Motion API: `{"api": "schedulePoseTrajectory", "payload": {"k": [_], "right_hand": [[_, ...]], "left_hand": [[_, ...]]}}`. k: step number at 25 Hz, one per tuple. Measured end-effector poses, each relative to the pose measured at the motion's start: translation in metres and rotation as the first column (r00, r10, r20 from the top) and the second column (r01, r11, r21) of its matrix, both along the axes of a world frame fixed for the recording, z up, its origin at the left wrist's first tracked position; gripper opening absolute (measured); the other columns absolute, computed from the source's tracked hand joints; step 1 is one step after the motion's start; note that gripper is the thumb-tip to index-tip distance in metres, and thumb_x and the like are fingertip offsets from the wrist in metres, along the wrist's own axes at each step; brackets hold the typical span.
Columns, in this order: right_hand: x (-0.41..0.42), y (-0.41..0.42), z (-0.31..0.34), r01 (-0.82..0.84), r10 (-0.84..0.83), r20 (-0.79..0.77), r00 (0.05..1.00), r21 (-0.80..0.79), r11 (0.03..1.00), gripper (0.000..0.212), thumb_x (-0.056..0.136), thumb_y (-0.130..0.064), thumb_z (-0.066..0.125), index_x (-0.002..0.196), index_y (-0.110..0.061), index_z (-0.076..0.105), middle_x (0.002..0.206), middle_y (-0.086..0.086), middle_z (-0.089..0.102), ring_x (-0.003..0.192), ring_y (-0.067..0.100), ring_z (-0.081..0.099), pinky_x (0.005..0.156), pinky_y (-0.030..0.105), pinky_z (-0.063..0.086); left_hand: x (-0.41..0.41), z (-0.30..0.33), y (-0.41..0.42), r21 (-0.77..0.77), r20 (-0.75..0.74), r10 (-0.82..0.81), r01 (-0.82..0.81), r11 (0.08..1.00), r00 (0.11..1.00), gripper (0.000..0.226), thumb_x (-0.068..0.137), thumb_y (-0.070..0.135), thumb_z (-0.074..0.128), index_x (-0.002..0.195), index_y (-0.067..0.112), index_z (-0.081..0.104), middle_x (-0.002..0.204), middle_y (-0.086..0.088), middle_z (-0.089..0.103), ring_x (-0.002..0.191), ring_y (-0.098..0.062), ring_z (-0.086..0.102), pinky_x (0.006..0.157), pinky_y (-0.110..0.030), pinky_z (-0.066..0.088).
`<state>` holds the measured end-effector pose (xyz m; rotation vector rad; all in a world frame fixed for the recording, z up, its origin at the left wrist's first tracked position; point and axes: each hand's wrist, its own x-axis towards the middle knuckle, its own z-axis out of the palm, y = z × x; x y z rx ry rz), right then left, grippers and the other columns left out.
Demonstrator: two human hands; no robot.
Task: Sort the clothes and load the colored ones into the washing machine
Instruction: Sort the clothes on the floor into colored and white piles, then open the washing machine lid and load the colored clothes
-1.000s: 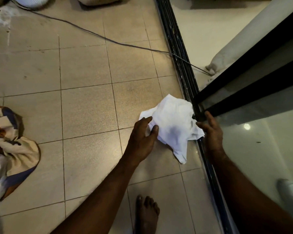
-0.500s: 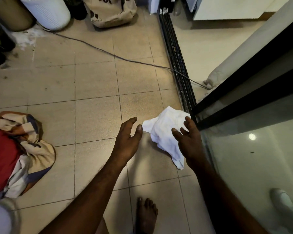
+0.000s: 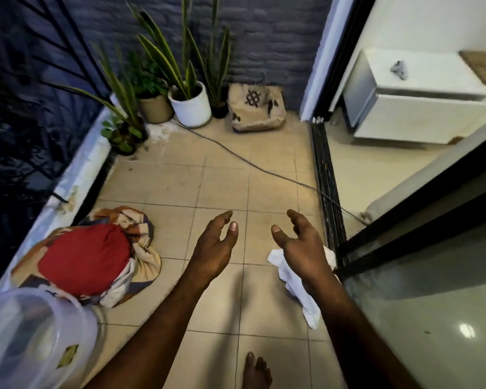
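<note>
A white cloth lies crumpled on the tiled floor beside the sliding door track, partly hidden under my right forearm. My right hand hovers above it, fingers apart and empty. My left hand is raised at the same height over bare tiles, also open and empty. At the left, a pile of colored clothes rests on the floor: a red garment on top of a cream, orange and blue patterned one. The translucent lid of a washing machine shows at the bottom left corner.
Potted plants and a woven bag stand against the far grey wall. A cable crosses the floor to the door track. A glass door is at the right. My bare foot is at the bottom.
Both hands let go of the white cloth and rose above it, now open. The view tilted up, bringing the plants, the wall and the washing machine lid into sight.
</note>
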<state>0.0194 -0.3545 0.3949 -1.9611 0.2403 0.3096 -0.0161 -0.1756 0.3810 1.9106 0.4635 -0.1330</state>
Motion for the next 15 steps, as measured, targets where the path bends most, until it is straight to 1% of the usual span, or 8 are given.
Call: {"api": "schedulePoseTrajectory", "payload": {"k": [2, 5, 8, 10, 12, 13, 15], "right_hand": [[-0.015, 0.021, 0.039, -0.071, 0.076, 0.069, 0.995, -0.072, 0.995, 0.064, 0.091, -0.036, 0.071, 0.148, -0.025, 0.046, 0.152, 0.000, 0.050, 0.139, 0.022, 0.046, 0.111, 0.036, 0.041], [-0.040, 0.051, 0.093, -0.163, 0.183, 0.125, 0.975, -0.154, 0.974, 0.066, 0.091, -0.039, 0.070, 0.149, -0.022, 0.044, 0.153, 0.004, 0.049, 0.138, 0.025, 0.047, 0.108, 0.035, 0.041], [-0.080, 0.079, 0.156, -0.290, 0.317, 0.161, 0.934, -0.170, 0.942, 0.069, 0.090, -0.040, 0.070, 0.150, -0.020, 0.042, 0.153, 0.006, 0.047, 0.137, 0.026, 0.048, 0.109, 0.036, 0.042], [-0.106, 0.100, 0.195, -0.346, 0.377, 0.195, 0.905, -0.177, 0.921, 0.071, 0.089, -0.041, 0.071, 0.150, -0.020, 0.041, 0.154, 0.008, 0.047, 0.136, 0.029, 0.050, 0.109, 0.040, 0.044], [-0.122, 0.113, 0.222, -0.383, 0.417, 0.229, 0.880, -0.178, 0.906, 0.072, 0.089, -0.042, 0.071, 0.150, -0.020, 0.040, 0.152, 0.010, 0.048, 0.131, 0.031, 0.054, 0.107, 0.045, 0.046], [-0.134, 0.124, 0.241, -0.416, 0.451, 0.252, 0.856, -0.180, 0.891, 0.072, 0.089, -0.043, 0.071, 0.150, -0.020, 0.040, 0.152, 0.010, 0.049, 0.129, 0.032, 0.055, 0.106, 0.046, 0.047], [-0.155, 0.140, 0.275, -0.473, 0.511, 0.311, 0.801, -0.195, 0.859, 0.071, 0.090, -0.044, 0.069, 0.150, -0.018, 0.040, 0.151, 0.011, 0.049, 0.130, 0.033, 0.053, 0.107, 0.046, 0.046]], "left_hand": [[-0.021, 0.041, 0.017, 0.023, 0.058, 0.025, -0.026, 0.999, 0.998, 0.045, 0.103, 0.041, 0.045, 0.146, 0.030, 0.045, 0.151, 0.010, 0.046, 0.129, 0.000, 0.039, 0.103, -0.022, 0.030], [-0.056, 0.098, 0.043, 0.047, 0.140, 0.078, -0.085, 0.995, 0.987, 0.044, 0.103, 0.042, 0.044, 0.146, 0.030, 0.046, 0.150, 0.010, 0.047, 0.132, -0.003, 0.040, 0.105, -0.023, 0.031], [-0.104, 0.161, 0.072, 0.106, 0.245, 0.169, -0.199, 0.974, 0.955, 0.043, 0.104, 0.041, 0.044, 0.144, 0.028, 0.048, 0.148, 0.007, 0.049, 0.134, -0.008, 0.044, 0.107, -0.024, 0.034], [-0.140, 0.200, 0.089, 0.134, 0.288, 0.229, -0.276, 0.952, 0.930, 0.043, 0.104, 0.041, 0.043, 0.144, 0.027, 0.049, 0.147, 0.004, 0.050, 0.134, -0.015, 0.048, 0.108, -0.029, 0.038], [-0.164, 0.226, 0.097, 0.159, 0.292, 0.248, -0.302, 0.940, 0.924, 0.045, 0.104, 0.042, 0.043, 0.145, 0.026, 0.048, 0.149, 0.002, 0.048, 0.134, -0.023, 0.050, 0.112, -0.039, 0.042], [-0.187, 0.243, 0.102, 0.185, 0.304, 0.272, -0.337, 0.923, 0.913, 0.046, 0.104, 0.043, 0.042, 0.146, 0.025, 0.047, 0.151, 0.001, 0.047, 0.136, -0.023, 0.048, 0.113, -0.043, 0.041], [-0.225, 0.274, 0.110, 0.235, 0.340, 0.323, -0.412, 0.880, 0.883, 0.049, 0.104, 0.043, 0.042, 0.148, 0.023, 0.044, 0.153, 0.001, 0.044, 0.141, -0.019, 0.042, 0.116, -0.044, 0.038]]}}
